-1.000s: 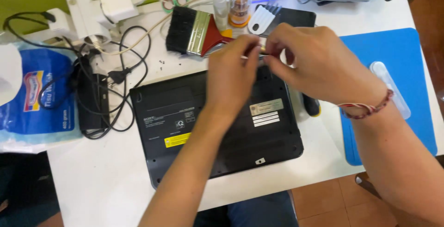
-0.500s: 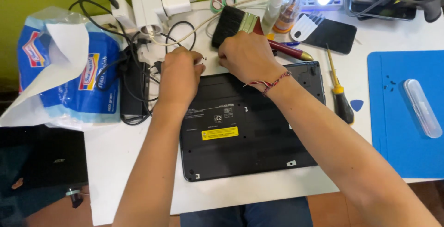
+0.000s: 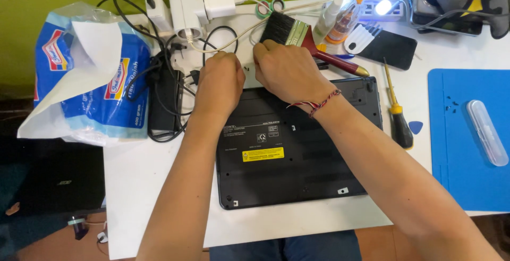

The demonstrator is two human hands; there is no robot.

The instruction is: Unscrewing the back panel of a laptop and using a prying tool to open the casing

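A black laptop (image 3: 297,165) lies upside down on the white table (image 3: 149,186), its yellow label facing up. Both my hands sit close together at its far left corner. My left hand (image 3: 220,80) is curled in a fist over the far edge near the corner. My right hand (image 3: 287,72), with a braided wristband, is curled over the same edge just to the right. The fingertips are hidden under the knuckles, so whatever small part they hold cannot be seen. A black-bristled paintbrush (image 3: 289,30) with a red handle lies just beyond my right hand.
A screwdriver (image 3: 398,120) and a blue pick (image 3: 415,127) lie right of the laptop, beside a blue mat (image 3: 462,176) carrying a clear case (image 3: 486,133). A blue-and-white plastic bag (image 3: 90,80), black power brick (image 3: 164,101), cables and white chargers (image 3: 186,3) crowd the left. Bottles (image 3: 340,19) and a phone (image 3: 393,48) stand behind.
My hands have moved from the laptop's far middle edge to its far left corner. The view has shifted, so the laptop now sits more to the right.
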